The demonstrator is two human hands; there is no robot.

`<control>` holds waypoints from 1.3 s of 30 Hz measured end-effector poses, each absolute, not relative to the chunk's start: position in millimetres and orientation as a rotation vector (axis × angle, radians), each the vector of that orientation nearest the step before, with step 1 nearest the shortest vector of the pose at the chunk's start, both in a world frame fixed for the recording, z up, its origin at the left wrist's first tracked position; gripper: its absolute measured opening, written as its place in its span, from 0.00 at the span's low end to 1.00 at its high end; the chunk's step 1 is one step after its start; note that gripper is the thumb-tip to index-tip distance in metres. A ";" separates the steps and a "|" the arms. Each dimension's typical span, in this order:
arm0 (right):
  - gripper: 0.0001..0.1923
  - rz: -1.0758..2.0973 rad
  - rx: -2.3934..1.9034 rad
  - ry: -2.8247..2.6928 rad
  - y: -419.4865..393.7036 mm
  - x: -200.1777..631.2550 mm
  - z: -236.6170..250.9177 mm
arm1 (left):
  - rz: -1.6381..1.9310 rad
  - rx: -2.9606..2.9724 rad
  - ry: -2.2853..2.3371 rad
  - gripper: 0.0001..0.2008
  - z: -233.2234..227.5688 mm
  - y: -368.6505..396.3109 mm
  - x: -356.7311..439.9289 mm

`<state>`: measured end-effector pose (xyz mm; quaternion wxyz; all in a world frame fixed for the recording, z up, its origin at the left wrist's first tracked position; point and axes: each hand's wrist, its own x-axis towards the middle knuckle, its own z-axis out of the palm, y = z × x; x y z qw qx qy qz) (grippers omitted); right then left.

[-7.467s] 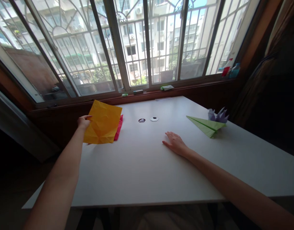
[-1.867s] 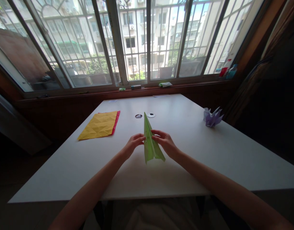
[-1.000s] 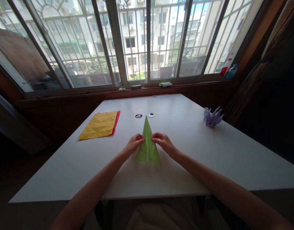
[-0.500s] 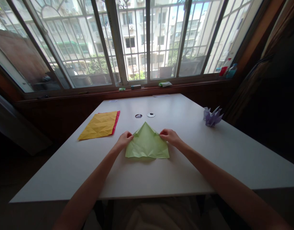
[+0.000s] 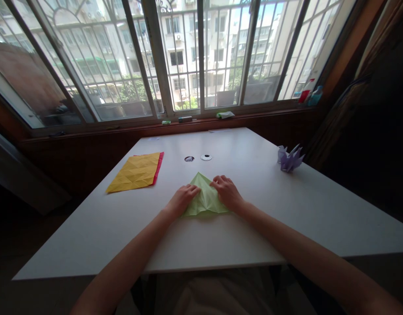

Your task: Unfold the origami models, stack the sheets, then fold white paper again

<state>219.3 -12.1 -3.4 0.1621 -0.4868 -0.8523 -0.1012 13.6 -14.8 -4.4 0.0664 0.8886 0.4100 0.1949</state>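
1. A white table fills most of the view, set against a dark sill under a wide barred window.
2. Two sheets lie flat on the far left of the table, well apart from the hands: a creased yellow paper on top of a red paper, of which only an edge shows.
3. The green paper lies on the table near the front middle, partly folded, its point aimed toward the window.
4. A purple paper figure stands near the right edge, far from the work.
5. The left hand rests on the green paper's left side, fingers bent and pressing down; it looks to be pinning a flap, not pinching it.
6. The right hand does the same on the right side, fingers curled over the paper's upper right edge.
7. Two small round holes sit in the table just beyond the green point.
8. The step in hand looks like flattening or working the folds of the green paper. The next move probably calls for even pressure from both hands, so the sheet stays put on the smooth top.
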 end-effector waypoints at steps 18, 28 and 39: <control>0.13 -0.341 -1.514 -2.545 -27.6 190.2 -15.0 | 0.394 2.780 1.828 0.22 -26.4 -22.6 38.8; 0.20 -0.305 -1.535 -2.461 -21.5 196.3 -22.4 | 0.432 2.692 1.837 0.27 -27.5 -16.5 33.9; 0.11 -0.374 -1.463 -2.639 -32.2 191.1 -6.2 | 0.218 2.886 1.763 0.10 -14.8 -26.0 41.2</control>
